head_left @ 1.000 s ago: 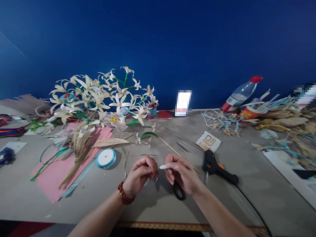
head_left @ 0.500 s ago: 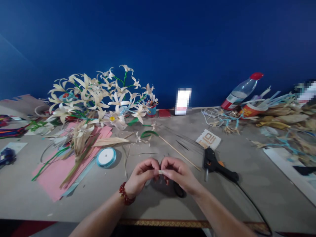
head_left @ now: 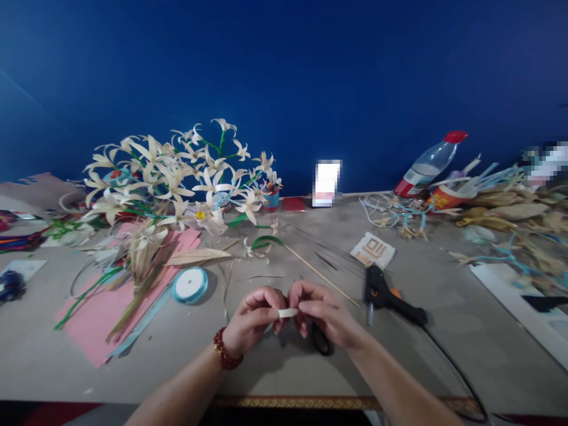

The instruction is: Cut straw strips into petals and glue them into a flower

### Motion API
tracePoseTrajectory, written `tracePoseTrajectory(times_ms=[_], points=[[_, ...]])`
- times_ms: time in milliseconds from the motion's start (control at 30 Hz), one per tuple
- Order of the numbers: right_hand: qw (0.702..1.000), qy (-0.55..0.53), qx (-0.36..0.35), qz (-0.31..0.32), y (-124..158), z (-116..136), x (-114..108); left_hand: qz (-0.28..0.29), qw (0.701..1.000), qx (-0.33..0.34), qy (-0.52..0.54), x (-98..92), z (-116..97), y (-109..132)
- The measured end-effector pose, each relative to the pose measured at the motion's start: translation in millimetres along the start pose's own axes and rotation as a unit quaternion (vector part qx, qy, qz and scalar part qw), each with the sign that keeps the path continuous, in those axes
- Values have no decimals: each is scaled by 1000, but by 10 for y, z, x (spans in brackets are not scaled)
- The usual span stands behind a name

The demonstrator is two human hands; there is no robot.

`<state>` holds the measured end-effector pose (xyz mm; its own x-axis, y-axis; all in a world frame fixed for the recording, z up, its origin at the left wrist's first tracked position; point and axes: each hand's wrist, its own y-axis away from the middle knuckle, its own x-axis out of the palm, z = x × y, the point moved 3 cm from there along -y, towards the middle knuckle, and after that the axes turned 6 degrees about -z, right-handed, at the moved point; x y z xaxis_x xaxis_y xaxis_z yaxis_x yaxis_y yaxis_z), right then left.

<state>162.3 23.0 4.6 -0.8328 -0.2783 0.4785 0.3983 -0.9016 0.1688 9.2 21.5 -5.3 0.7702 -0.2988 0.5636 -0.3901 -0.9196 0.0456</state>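
My left hand pinches the left end of a small cream-coloured strip between thumb and fingers. At the strip's other end, the thumb and fingers of my right hand are closed on it. The strip's material looks like dried husk, though it is too small to be sure. Partly under my right hand, a black loop like a scissors handle lies on the table. Just beyond my hands rests a thin stick with a green curved end. A black glue gun lies to the right.
A ribbon spool and pink paper lie left. Behind them stand cream flowers on green stems. The glue gun's cord runs off the front edge. A tilted bottle, a red cup and dried husks crowd the back right.
More of the strip now shows between my hands, as my right thumb has shifted a little to the right. The whole view has moved slightly.
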Motion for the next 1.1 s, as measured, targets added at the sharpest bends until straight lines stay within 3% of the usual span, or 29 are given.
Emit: tracePoseTrajectory(times_ms=[100, 267, 433, 567, 633, 700, 800, 867, 933, 1000, 1100], points=[[1000, 14, 3, -2, 17, -31, 14, 6, 1000, -12, 7, -11, 19, 1], [990, -110, -43, -73, -74, 41, -101, -19, 999, 38, 23, 3, -21, -37], [971, -107, -102, -187, -122, 103, -221, -139, 988, 50, -36, -86, -125, -103], [960, -60, -161, -220, -102, 118, -276, -226, 945, 75, -226, -210, -352, -159], [961, -56, -174, -208, -81, 130, -286, -224, 902, 143, -341, -233, -517, -222], [964, -61, -186, -178, -57, 145, -274, -186, 837, 221, -465, -213, -650, -320], [965, -84, -210, -133, -36, 162, -240, -108, 689, 259, -669, -152, -684, -531], [958, -105, -216, -154, -45, 169, -254, -63, 581, 245, -774, -120, -615, -678], [946, -121, -218, -205, -68, 185, -305, -30, 506, 233, -830, -92, -531, -793], [933, -125, -228, -250, -88, 219, -373, -13, 477, 231, -848, -69, -472, -860], [918, -129, -247, -283, -97, 272, -469, -9, 472, 231, -851, -77, -477, -878]])
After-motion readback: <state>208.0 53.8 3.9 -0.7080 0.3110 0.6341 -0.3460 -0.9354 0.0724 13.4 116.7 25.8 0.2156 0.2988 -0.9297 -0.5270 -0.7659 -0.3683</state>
